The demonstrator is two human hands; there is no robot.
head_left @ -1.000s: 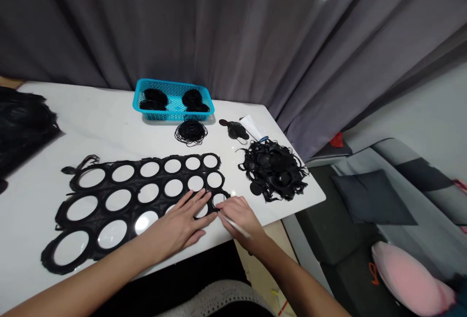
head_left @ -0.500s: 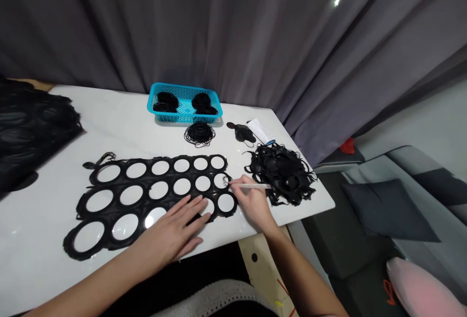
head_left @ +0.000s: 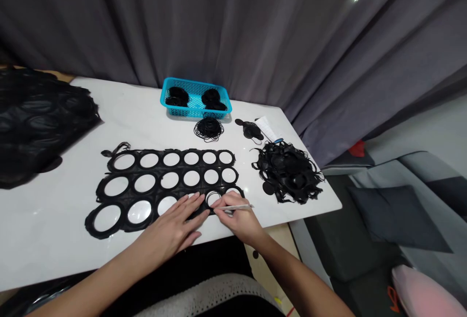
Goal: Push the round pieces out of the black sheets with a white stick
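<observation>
**Glossy Black Film on Polished White Counter**

Thin, shiny black rubbery sheet (head_left: 180,178) lies on a smooth, glossy white counter (head_left: 54,219), with a smooth white plastic stylus (head_left: 237,207) above it. Behind are a blue plastic mesh basket (head_left: 189,82) and matt grey cloth curtain (head_left: 219,25).

I am wearing a pale grey crocheted garment (head_left: 207,300) with an openwork edge, showing at the bottom centre of the frame, and black clothing (head_left: 237,308) is showing just beyond it. My bare left forearm (head_left: 91,290) is reaching in from the lower left and my bare right forearm (head_left: 302,283) from the lower right, ending in my slender-fingered left hand (head_left: 171,227) and right hand (head_left: 237,222).
</observation>
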